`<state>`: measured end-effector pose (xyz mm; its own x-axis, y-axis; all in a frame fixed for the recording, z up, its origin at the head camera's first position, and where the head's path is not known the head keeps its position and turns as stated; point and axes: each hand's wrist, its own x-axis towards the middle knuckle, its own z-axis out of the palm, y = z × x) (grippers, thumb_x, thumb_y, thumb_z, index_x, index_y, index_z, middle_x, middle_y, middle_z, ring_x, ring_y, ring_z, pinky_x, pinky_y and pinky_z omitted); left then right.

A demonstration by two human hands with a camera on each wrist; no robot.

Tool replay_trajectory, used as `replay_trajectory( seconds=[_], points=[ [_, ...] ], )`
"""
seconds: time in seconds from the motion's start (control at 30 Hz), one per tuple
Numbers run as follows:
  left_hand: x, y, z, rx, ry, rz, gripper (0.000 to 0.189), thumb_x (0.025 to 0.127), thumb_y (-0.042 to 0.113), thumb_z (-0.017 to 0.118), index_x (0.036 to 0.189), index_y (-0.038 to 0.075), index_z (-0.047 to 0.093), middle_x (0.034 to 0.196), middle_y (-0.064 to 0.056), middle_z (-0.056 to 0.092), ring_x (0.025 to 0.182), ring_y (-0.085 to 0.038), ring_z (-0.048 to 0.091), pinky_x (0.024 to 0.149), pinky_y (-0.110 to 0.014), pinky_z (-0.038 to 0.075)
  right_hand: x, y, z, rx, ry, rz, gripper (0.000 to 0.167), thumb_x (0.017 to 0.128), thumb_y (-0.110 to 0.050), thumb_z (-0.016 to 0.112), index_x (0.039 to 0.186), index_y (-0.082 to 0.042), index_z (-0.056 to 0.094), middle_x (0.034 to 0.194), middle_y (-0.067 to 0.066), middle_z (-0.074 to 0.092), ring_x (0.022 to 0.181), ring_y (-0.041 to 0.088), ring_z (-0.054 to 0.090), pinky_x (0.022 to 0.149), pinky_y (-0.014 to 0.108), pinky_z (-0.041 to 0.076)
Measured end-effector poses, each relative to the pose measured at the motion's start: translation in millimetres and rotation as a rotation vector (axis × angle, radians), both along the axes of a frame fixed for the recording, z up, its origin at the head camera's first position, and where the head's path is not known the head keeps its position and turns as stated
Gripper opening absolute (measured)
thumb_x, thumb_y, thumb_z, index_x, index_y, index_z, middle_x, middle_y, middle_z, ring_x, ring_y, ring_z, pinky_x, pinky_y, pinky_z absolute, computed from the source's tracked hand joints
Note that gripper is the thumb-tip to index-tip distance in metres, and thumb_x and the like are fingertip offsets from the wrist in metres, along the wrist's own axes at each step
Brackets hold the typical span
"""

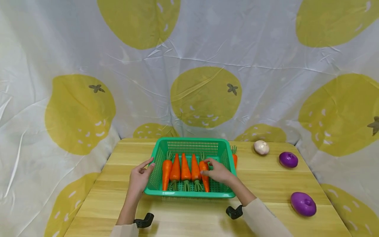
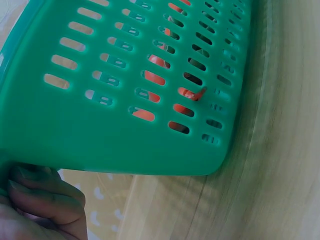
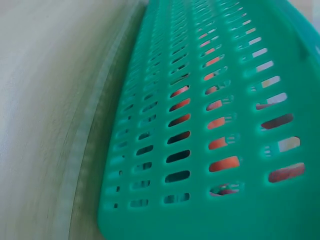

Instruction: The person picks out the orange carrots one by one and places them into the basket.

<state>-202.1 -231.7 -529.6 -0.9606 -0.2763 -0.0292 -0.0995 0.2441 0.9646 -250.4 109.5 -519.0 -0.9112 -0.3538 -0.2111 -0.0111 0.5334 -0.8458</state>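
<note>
A green plastic basket (image 1: pixel 190 194) with slotted walls stands on the table. Inside it several orange carrots (image 1: pixel 185 168) lie side by side, some with their green stems toward the back and others toward the front. My left hand (image 1: pixel 139 177) grips the basket's left rim; the left wrist view shows curled fingers (image 2: pixel 50 200) at that rim. Reaching over the right side, my right hand (image 1: pixel 218 171) pinches the rightmost carrot (image 1: pixel 205 182) between thumb and fingers. The basket wall (image 3: pixel 200 220) fills most of the right wrist view and hides that hand there.
Just outside the basket's right wall lies another carrot (image 1: pixel 235 159), partly hidden. Farther right on the wooden table (image 1: pixel 260 184) are a white garlic bulb (image 1: pixel 261 147) and two purple onions, one behind (image 1: pixel 288 159) and one nearer (image 1: pixel 303 204). A lemon-patterned cloth (image 1: pixel 204 49) hangs around the table.
</note>
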Motion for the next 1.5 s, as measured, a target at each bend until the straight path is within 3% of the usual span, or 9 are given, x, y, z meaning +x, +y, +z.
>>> replay_trajectory(
  seconds=[0.2,0.4,0.57,0.8,0.9,1.1,1.23,1.5],
  points=[
    [-2.2,1.4,0.1,-0.032,0.002,-0.006,0.039,0.099,0.035,0.071,0.137,0.030,0.069,0.055,0.006,0.035,0.041,-0.010,0.027,0.039,-0.021,0.024,4.8,9,7.3,-0.052,0.060,-0.027,0.048,0.099,-0.029,0.071,0.142,-0.014,0.057,0.152,0.017,0.052,0.138,0.044,0.052,0.101,0.057,0.052],
    [-1.2,1.0,-0.3,-0.041,-0.003,-0.006,0.039,0.100,0.036,0.070,0.138,0.030,0.068,0.054,0.007,0.035,0.041,-0.009,0.027,0.039,-0.021,0.025,3.5,26,19.0,-0.174,0.155,-0.056,0.036,0.101,-0.028,0.069,0.134,-0.017,0.062,0.144,0.010,0.058,0.131,0.037,0.059,0.101,0.051,0.054],
    [2.2,-1.2,-1.2,-0.064,-0.012,0.002,0.038,0.100,0.037,0.070,0.137,0.033,0.068,0.054,0.006,0.034,0.041,-0.009,0.027,0.040,-0.022,0.025,0.6,48,27.9,-0.274,0.150,-0.098,0.038,0.104,-0.026,0.064,0.138,-0.010,0.060,0.140,0.015,0.060,0.118,0.030,0.067,0.102,0.050,0.054],
    [3.1,-2.1,-1.1,-0.056,-0.015,-0.005,0.039,0.099,0.038,0.070,0.138,0.032,0.068,0.054,0.006,0.034,0.041,-0.010,0.027,0.040,-0.022,0.025,-5.9,85,39.6,-0.306,0.199,-0.157,0.044,0.105,-0.022,0.062,0.142,0.000,0.054,0.144,0.024,0.055,0.126,0.039,0.062,0.099,0.041,0.057],
    [1.4,-1.5,-0.3,-0.058,-0.004,-0.011,0.040,0.099,0.039,0.070,0.138,0.031,0.068,0.054,0.007,0.034,0.041,-0.010,0.027,0.040,-0.022,0.025,-9.8,99,41.5,-0.305,0.217,-0.175,0.045,0.106,-0.022,0.061,0.142,0.003,0.053,0.143,0.027,0.054,0.124,0.040,0.063,0.099,0.043,0.057],
    [0.9,-2.2,-0.3,-0.062,-0.003,-0.012,0.039,0.100,0.038,0.070,0.138,0.031,0.067,0.053,0.007,0.033,0.040,-0.010,0.026,0.039,-0.022,0.025,-13.0,113,33.0,-0.319,0.196,-0.210,0.046,0.106,-0.021,0.060,0.141,0.008,0.051,0.144,0.030,0.052,0.124,0.036,0.062,0.101,0.047,0.056],
    [2.0,-2.4,0.2,-0.054,-0.005,-0.012,0.040,0.099,0.039,0.070,0.138,0.031,0.067,0.053,0.007,0.033,0.040,-0.010,0.025,0.038,-0.022,0.025,-12.7,117,23.7,-0.330,0.173,-0.223,0.047,0.107,-0.020,0.058,0.142,0.010,0.049,0.145,0.030,0.050,0.130,0.041,0.058,0.100,0.047,0.056],
    [0.4,-0.4,1.6,-0.058,0.000,-0.011,0.040,0.099,0.038,0.070,0.139,0.029,0.067,0.053,0.007,0.032,0.040,-0.009,0.025,0.038,-0.022,0.025,-18.9,123,7.1,-0.269,0.208,-0.243,0.050,0.110,-0.030,0.053,0.145,0.005,0.050,0.144,0.028,0.053,0.129,0.047,0.055,0.100,0.051,0.056]
  ],
)
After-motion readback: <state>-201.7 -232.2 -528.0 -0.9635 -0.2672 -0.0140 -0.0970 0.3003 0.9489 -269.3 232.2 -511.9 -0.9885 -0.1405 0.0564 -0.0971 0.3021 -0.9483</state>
